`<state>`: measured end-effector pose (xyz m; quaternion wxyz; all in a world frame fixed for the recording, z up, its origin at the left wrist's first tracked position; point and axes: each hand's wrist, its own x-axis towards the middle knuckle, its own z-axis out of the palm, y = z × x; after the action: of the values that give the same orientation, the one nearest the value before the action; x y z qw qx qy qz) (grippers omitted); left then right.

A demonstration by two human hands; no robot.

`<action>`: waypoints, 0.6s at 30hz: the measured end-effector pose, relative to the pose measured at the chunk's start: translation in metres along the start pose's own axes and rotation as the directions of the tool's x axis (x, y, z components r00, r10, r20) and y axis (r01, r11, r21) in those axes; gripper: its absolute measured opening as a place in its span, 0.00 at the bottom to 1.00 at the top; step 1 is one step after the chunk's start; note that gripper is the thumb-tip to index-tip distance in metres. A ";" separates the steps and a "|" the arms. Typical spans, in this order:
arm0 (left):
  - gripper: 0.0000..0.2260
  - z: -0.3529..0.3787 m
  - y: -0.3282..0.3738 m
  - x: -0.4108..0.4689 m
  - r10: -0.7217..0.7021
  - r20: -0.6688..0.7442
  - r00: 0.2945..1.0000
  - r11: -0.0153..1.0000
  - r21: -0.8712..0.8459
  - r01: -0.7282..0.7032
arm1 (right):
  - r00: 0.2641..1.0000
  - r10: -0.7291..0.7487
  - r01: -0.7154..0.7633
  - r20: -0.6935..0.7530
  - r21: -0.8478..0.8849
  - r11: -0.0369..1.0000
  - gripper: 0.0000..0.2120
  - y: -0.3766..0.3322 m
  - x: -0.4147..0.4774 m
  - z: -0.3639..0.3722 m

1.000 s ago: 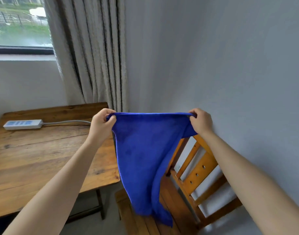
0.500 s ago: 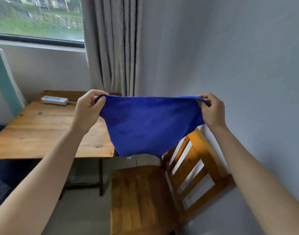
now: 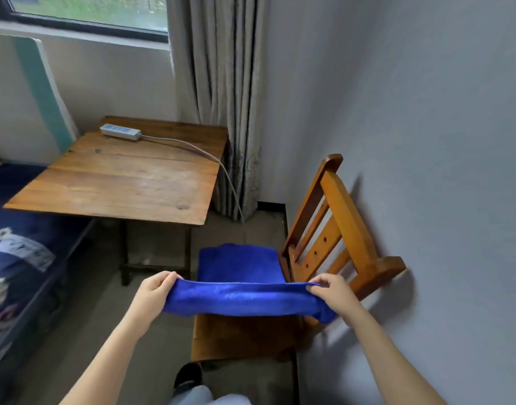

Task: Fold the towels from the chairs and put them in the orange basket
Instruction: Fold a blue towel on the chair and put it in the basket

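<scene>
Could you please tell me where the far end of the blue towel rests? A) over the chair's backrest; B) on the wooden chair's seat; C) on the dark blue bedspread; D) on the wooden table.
B: the blue cloth towel lies with its far part flat on the seat of the orange-brown wooden chair, its near edge pinched by the left hand and right hand.

1. Towels: 1, a blue towel [image 3: 239, 299].
2. Hands: 2, the left hand [image 3: 153, 293] and the right hand [image 3: 334, 293].
3. Chairs: 1, a wooden chair [image 3: 350, 223].
4. Counters: 1, a wooden counter [image 3: 128, 182].
5. Power strips: 1, a white power strip [image 3: 120, 131], with 1 cable [image 3: 198, 150].
6. Curtains: 1, a grey curtain [image 3: 221, 83].
7. Windows: 1, a window [image 3: 90, 7], partly in view.
8. Beds: 1, a bed [image 3: 22, 229] with dark blue bedding.
9. Shoes: 1, a dark shoe [image 3: 189, 375].
</scene>
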<state>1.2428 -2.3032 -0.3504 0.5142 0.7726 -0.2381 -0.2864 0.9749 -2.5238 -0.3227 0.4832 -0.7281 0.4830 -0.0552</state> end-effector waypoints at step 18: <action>0.06 0.021 -0.092 0.021 -0.538 0.085 0.838 0.839 -0.042 0.543 | 0.914 0.395 -0.376 0.090 -0.171 0.911 0.07 0.057 0.043 0.063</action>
<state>1.2502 -2.2975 -0.4467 0.4283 0.7809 -0.0190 -0.4542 0.9949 -2.5195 -0.4154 0.4570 -0.6546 0.5896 0.1225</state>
